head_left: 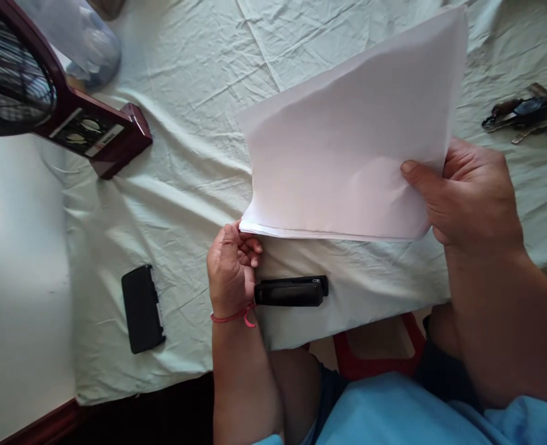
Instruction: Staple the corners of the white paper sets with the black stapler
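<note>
A thin stack of white paper sheets is held up over the cloth, its near edges slightly fanned. My right hand grips its right side, thumb on top and the other fingers hidden beneath. At the stack's near left corner, my left hand pinches the paper edge; a red string is tied round that wrist. Just right of this wrist lies a black stapler, below the paper's near edge.
A pale green cloth covers the table. On the left lie a black phone and a maroon electric racket, with a clear plastic container behind. Keys lie at right. Under the table edge shows a red stool.
</note>
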### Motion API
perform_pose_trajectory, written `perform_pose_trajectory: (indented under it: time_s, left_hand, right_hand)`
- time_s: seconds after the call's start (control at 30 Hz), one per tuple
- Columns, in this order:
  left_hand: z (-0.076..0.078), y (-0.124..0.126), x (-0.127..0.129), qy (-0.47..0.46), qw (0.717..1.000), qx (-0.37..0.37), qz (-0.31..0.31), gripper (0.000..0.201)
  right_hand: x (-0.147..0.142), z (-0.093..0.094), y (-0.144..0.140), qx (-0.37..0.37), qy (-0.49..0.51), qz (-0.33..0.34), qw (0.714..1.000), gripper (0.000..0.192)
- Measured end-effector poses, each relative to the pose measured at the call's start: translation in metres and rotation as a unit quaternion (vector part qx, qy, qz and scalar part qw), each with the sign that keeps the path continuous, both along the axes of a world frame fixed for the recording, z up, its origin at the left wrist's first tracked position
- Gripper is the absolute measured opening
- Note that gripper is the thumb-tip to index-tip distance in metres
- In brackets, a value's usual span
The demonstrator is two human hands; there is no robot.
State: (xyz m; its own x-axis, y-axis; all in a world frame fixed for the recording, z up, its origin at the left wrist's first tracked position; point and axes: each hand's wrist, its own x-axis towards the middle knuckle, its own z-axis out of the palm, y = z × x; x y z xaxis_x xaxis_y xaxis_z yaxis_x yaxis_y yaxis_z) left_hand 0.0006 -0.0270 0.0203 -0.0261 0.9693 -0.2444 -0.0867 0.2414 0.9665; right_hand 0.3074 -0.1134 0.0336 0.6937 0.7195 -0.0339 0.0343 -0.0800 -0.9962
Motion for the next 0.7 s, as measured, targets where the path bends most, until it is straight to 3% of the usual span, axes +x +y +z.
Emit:
perform_pose_trajectory:
  time_s: [0.13,0.23,0.4,0.57,0.7]
  left_hand:
    - [-0.007,0.003,-0.006,0.035,0.999,-0.029,0.018,0.061]
    - [-0.012,0.004,-0.008,0.052,0.998,-0.009,0.033,0.059]
    - [-0.012,0.003,-0.006,0.024,0.998,0.040,0.042,0.066]
    - [-0.008,0.001,-0.007,-0.008,0.999,0.036,0.002,0.063]
    - [-0.011,0.001,-0.007,-0.014,0.998,0.053,0.025,0.063]
  right_hand:
    - [-0.003,0.003,0.002,0.022,0.029,0.013,0.999,0.024]
    - [-0.003,0.003,0.003,0.026,0.037,0.002,0.999,0.023]
    - [-0.003,0.004,0.005,0.056,0.067,-0.021,0.996,0.026]
    - [-0.004,0.007,0.008,0.070,0.083,-0.035,0.993,0.025]
    - [-0.004,0.006,0.008,0.061,0.088,-0.038,0.994,0.025]
